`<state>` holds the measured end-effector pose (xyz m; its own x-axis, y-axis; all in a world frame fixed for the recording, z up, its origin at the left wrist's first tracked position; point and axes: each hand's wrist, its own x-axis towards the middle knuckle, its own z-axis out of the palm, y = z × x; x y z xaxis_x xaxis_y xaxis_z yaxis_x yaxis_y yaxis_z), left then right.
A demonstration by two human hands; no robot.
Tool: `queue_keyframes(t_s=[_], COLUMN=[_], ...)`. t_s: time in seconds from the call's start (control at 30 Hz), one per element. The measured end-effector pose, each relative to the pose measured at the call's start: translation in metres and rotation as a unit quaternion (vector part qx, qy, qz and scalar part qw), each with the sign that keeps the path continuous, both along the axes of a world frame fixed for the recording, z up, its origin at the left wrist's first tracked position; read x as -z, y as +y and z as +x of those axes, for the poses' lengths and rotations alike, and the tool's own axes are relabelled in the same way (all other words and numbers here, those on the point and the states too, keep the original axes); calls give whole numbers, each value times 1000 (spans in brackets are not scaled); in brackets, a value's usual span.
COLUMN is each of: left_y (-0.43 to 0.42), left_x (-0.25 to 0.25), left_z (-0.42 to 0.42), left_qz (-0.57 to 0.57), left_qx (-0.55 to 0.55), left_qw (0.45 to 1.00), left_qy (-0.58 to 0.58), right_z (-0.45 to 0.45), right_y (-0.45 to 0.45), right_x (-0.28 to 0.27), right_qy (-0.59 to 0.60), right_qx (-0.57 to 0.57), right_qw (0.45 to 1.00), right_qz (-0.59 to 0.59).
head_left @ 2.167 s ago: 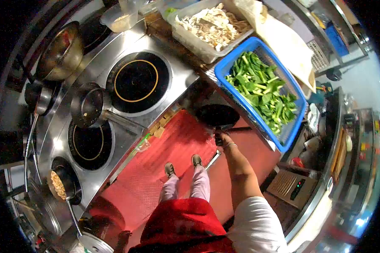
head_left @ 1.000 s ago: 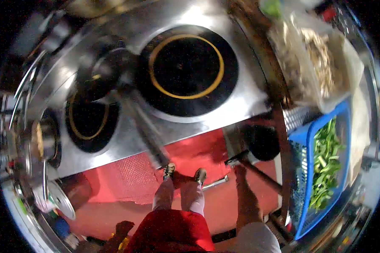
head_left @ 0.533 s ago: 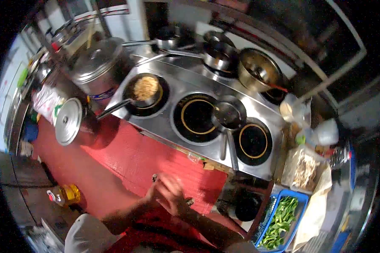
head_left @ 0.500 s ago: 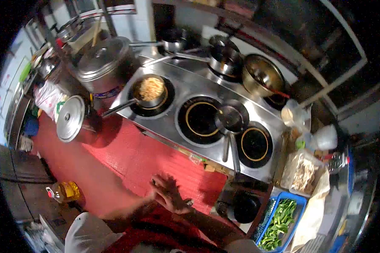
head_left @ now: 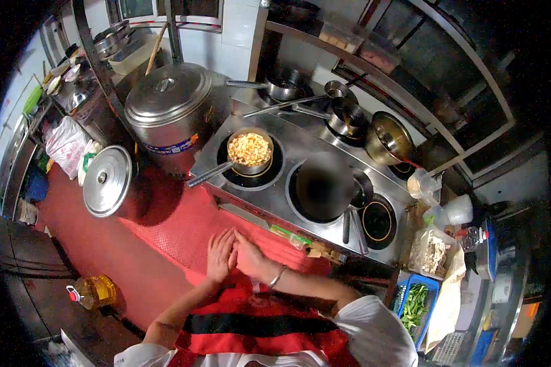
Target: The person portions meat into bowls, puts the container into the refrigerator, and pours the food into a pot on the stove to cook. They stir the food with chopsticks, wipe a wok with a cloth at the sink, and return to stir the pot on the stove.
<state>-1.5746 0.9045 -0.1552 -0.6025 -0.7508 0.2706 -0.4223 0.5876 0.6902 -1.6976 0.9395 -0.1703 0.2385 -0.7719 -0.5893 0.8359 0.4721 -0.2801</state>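
My left hand (head_left: 220,254) and my right hand (head_left: 249,257) touch each other in front of my red apron (head_left: 257,339), below the stove's front edge. The left fingers are stretched out, with nothing seen in them. My right hand leans against it, fingers extended and partly overlapping the left ones; it holds nothing visible. A bracelet (head_left: 278,277) circles my right wrist. Beyond the hands, a pot of light brown diced food (head_left: 250,150) sits on the left front burner, its handle pointing front left. An empty-looking dark pan (head_left: 362,188) rests between the other front burners.
A large lidded pot (head_left: 168,98) stands left of the stove (head_left: 269,211), and another lidded pot (head_left: 107,180) nearer. An oil bottle (head_left: 97,292) is on the red floor at lower left. A blue basket of greens (head_left: 416,309) lies right. A dark blur hides part of the middle burner.
The view has swung toward the stove and left side. My right hand, earlier low beside a dark pan at the right, has come to meet my left hand in front of me.
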Motion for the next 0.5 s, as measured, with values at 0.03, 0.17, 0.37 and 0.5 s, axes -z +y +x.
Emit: queue_keyframes(t_s=[0.03, 0.17, 0.37, 0.5], left_y=[-2, -7, -67, -125], left_x=[12, 90, 75, 62], left_z=[19, 88, 90, 61], left_qz=[-41, 109, 165, 30], left_qx=[1, -108, -243, -253], left_qw=[997, 945, 939, 964], left_qy=[-67, -290, -178, -80], right_z=[-15, -116, -352, -471], right_y=[-3, -43, -80, -121], right_x=[-44, -90, -49, 5], right_qy=[99, 566, 649, 671], right_qx=[-83, 70, 288, 341], right_qw=[986, 814, 647, 658], right_qz=[109, -114, -276, -22])
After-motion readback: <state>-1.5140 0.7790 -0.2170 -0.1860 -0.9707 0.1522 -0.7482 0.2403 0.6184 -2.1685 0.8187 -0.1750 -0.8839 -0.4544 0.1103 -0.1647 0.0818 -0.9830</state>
